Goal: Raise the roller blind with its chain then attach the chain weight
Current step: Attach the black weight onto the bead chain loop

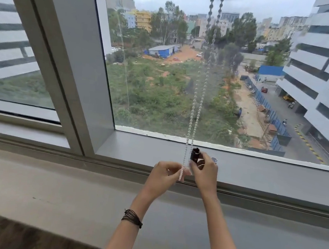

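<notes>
1. The left hand [166, 172] is pinching the bead chain's [196, 111] bottom loop just above the window sill [276, 172].
2. The right hand [205, 169] is gripping the dark chain weight [195, 155] beside that loop.
3. Judgement: keeping the loop taut should be easing insertion.

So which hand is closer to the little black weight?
Right. The right hand is holding the weight at its fingertips. The left hand is beside it, just to the left, pinching the chain.
</notes>
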`<state>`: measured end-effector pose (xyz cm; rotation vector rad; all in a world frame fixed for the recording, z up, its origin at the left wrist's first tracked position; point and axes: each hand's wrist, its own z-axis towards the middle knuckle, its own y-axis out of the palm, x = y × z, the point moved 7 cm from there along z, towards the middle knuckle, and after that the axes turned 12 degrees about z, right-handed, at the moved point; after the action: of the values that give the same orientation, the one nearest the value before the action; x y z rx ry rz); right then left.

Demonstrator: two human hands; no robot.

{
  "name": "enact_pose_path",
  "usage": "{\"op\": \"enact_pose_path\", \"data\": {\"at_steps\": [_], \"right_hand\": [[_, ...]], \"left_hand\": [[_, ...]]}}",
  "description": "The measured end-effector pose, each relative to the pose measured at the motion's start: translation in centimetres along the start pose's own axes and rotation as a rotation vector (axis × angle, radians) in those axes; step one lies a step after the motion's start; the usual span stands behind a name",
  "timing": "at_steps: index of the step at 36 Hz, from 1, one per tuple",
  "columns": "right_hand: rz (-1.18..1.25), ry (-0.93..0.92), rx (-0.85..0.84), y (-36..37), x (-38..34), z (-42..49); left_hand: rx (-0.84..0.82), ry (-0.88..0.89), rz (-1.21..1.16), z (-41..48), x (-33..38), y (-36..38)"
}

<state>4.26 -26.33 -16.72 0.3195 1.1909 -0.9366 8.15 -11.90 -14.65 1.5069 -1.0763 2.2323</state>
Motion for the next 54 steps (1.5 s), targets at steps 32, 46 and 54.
{"op": "enact_pose_path", "data": {"at_steps": [32,46,54], "right_hand": [[-0.05,0.075,-0.05,0.5,-3.9,-8.5],[0.042,0.077,-0.046,0.6,-5.3,-9.9],[0.181,0.038,-0.035,0.2,-5.9,-10.1]], "left_hand": [[0.077,0.09,0.103,-1.9,-0.2,-2.5],[0.068,0.098,0.067,-3.4,0.2,-1.9],[0.034,0.092,-0.039,-4.1,0.9,-1.9]]}}
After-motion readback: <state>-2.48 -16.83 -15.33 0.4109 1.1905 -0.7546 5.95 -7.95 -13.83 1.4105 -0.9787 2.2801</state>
